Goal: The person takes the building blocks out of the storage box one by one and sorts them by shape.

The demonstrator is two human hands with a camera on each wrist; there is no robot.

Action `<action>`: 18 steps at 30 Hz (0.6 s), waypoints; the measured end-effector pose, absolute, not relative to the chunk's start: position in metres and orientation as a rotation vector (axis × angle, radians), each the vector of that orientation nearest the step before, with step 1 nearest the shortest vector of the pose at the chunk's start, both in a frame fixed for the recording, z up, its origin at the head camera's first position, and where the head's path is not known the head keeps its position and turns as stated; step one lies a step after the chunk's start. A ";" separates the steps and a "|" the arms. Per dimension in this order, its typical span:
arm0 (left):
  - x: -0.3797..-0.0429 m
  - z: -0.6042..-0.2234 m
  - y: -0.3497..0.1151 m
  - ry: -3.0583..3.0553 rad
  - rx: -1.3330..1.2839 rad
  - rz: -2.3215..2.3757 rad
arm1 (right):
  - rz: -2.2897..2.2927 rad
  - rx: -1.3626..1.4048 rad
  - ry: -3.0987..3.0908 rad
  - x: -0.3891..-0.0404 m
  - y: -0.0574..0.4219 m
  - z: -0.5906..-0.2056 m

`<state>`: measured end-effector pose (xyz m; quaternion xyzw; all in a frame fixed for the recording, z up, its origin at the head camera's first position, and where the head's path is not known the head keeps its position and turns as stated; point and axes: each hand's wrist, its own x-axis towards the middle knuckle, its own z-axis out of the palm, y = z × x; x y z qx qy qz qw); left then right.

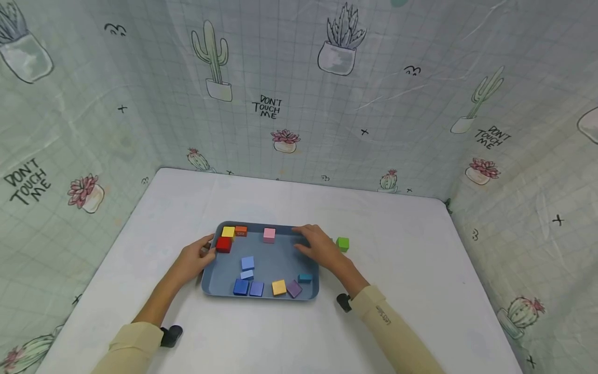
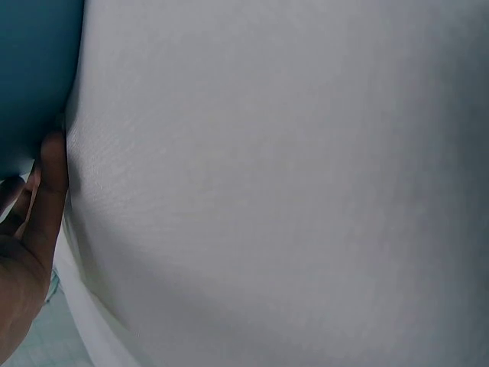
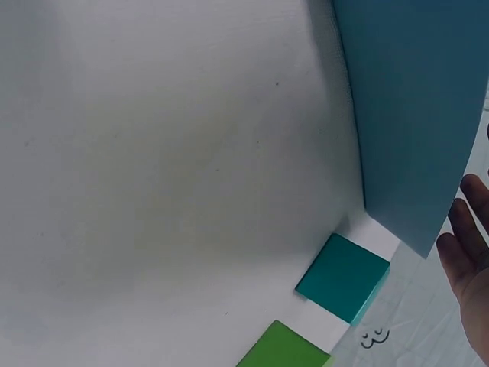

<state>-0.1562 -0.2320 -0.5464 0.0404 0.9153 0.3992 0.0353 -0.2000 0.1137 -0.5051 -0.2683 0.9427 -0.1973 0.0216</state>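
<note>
A blue-grey tray lies on the white table. My left hand holds the tray's left end, thumb at the rim and a finger along the outer wall, which also shows in the left wrist view. My right hand hovers over the tray's right end, fingers apart with nothing between them. Inside the tray are a pink block, a red block, yellow block, orange block and several blue ones. Along its near side sit an amber block, a purple block and a teal-blue block.
Outside the tray on the right lie a green block and a teal block, the latter mostly hidden by my right hand in the head view. Patterned cloth hangs behind the table and along both sides.
</note>
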 end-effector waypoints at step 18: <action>-0.155 -0.546 -0.233 2.810 0.134 1.230 | -0.663 -0.764 2.936 -0.209 0.079 -0.498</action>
